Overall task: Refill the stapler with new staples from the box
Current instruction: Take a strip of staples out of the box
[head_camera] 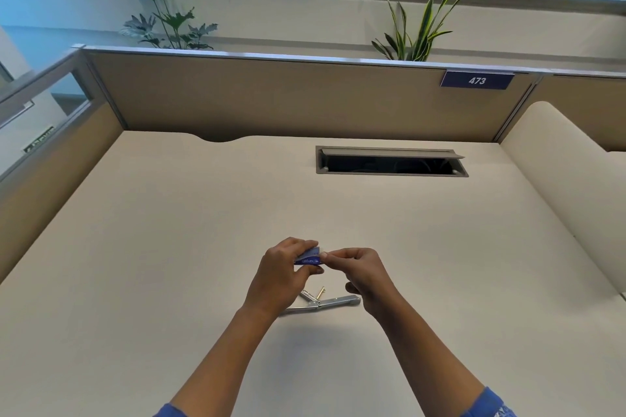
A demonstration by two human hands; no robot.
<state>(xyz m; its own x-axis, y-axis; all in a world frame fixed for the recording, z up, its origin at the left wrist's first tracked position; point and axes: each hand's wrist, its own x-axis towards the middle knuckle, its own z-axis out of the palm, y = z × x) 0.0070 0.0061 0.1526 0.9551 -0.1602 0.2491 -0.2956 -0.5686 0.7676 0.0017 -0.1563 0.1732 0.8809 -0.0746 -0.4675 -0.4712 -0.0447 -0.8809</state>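
My left hand [281, 272] grips a small blue and white staple box [309, 258] a little above the desk. My right hand [360, 272] pinches the box's right end with thumb and forefinger. Below the hands, a silver metal stapler [333, 302] lies swung open flat on the desk, its arms spread and a thin brass-coloured rod sticking up at its hinge. The left hand hides part of the stapler. I cannot see whether the box is open or any staples.
The beige desk [169, 264] is walled by tan partitions [271, 98] at the back and left. An open grey cable hatch [391, 162] sits at the back right. A raised cream ledge [559, 173] runs along the right side. Plants stand behind the partition.
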